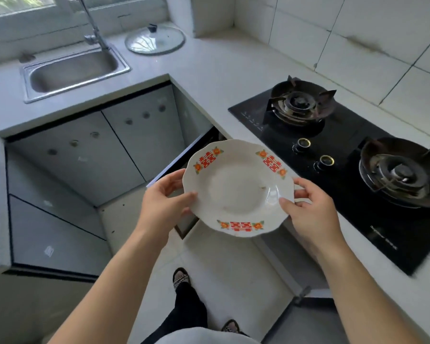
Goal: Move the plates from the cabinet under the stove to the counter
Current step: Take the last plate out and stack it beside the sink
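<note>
**Plate held in both hands beside the stove**

Nearest, at the bottom, are dark trousers and a patterned sandal (181,278) on the pale floor (221,269). Both bare forearms reach forward from there.

The left hand (164,194) grips the left rim of the plate (236,189), with the thumb lying on top of the rim and the fingers curled under it. The right hand (310,209) grips the right rim the same way, thumb on top and fingers tucked beneath. The plate is white with a scalloped edge. It has three red marks flanked by orange flowers, one on the near rim and two on the far rim. It is in the air, roughly level, over the floor and the counter's edge, just left of the stove (358,207).

Behind the left hand, the cabinet door (184,155) below the counter stands open, with a dark gap at its far end.

To the right, the black glass stove is set into the counter (209,78). It has a burner (397,175) on the near right, another further off, and two gold-ringed knobs (303,144) between them and the plate.

Further off on the left is a steel sink (127,67) with a tap (94,28) at its far side. A glass lid (155,39) lies flat on the counter to the right of the tap. White wall tiles run along the far right.
</note>
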Available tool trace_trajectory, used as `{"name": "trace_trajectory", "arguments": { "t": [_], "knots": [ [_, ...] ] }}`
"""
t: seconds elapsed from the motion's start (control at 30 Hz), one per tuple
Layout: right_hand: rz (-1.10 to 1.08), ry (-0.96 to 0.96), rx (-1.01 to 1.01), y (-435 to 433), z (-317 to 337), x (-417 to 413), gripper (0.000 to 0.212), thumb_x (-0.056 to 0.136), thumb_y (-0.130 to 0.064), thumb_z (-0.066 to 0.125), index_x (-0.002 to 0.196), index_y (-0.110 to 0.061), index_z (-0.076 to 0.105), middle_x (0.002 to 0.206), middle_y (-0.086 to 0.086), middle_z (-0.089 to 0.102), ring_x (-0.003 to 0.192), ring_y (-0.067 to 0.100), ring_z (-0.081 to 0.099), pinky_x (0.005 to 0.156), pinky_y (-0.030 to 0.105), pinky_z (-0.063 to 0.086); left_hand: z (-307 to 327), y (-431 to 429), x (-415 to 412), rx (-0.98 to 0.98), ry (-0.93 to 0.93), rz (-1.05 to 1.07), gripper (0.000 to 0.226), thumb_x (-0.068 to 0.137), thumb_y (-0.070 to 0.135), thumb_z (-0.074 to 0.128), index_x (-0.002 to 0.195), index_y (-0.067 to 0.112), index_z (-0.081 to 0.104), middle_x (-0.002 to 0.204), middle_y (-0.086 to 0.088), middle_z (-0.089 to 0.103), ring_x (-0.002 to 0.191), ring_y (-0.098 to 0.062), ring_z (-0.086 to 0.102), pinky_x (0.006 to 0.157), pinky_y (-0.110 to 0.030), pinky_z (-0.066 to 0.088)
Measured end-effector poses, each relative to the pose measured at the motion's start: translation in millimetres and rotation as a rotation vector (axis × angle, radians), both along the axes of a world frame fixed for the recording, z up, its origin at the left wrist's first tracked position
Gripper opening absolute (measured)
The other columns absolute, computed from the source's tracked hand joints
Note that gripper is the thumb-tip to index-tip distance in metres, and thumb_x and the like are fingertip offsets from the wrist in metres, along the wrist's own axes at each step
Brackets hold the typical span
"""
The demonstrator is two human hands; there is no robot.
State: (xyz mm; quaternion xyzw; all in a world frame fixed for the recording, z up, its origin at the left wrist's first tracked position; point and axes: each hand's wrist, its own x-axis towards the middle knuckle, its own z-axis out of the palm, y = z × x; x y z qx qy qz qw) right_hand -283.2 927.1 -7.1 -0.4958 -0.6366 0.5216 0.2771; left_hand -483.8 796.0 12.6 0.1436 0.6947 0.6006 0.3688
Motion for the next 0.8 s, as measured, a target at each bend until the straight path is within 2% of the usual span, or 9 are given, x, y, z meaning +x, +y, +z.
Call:
{"name": "trace_trajectory", "arguments": {
  "t": [0.2,0.3,0.4,0.63,0.8],
  "knots": [
    [0.083,0.032,0.037,-1,21,-38,0.033,0.083,-0.006,0.066,0.099,-0.034,0.058,0.089,-0.007,0.064,0.081,0.013,0.068,0.071,0.031,0.058,7,-20,-27,0.047,-0.011,0.112,0.043,0.080,-0.002,0.066,0.116,0.022,0.063,0.104,0.006,0.071,0.084,-0.008,0.070,0.060,-0.019,0.055],
    [0.108,0.024,0.038,-1,24,-64,0.033,0.083,-0.006,0.066,0.106,-0.028,0.059,0.087,-0.007,0.065,0.078,0.013,0.069,0.070,0.032,0.059,5,-26,-48,0.052,-0.024,0.157,0.046,0.080,0.000,0.067,0.120,0.022,0.061,0.109,0.006,0.071,0.095,-0.012,0.069,0.070,-0.025,0.056],
    [0.145,0.009,0.036,-1,25,-97,0.034,0.082,-0.007,0.067,0.106,-0.030,0.057,0.090,-0.007,0.065,0.083,0.013,0.068,0.069,0.029,0.058,4,-31,-77,0.040,-0.011,0.195,0.046,0.080,0.001,0.068,0.120,0.023,0.061,0.112,0.005,0.070,0.098,-0.014,0.068,0.077,-0.031,0.057],
    [0.210,0.005,0.024,-14,30,-188,0.040,0.082,-0.009,0.068,0.114,-0.028,0.054,0.094,-0.007,0.064,0.086,0.011,0.067,0.066,0.027,0.058,8,-53,-156,0.026,0.052,0.255,0.043,0.081,0.002,0.067,0.118,0.023,0.062,0.109,0.006,0.069,0.096,-0.012,0.068,0.067,-0.022,0.058],
    [0.234,-0.018,0.052,-33,30,-255,0.040,0.082,-0.011,0.069,0.112,-0.032,0.053,0.094,-0.009,0.062,0.085,0.009,0.064,0.059,0.017,0.053,12,-76,-214,-0.008,0.161,0.265,0.042,0.080,-0.001,0.066,0.115,0.024,0.063,0.105,0.008,0.068,0.096,-0.010,0.066,0.057,-0.014,0.055]
  ]
}}
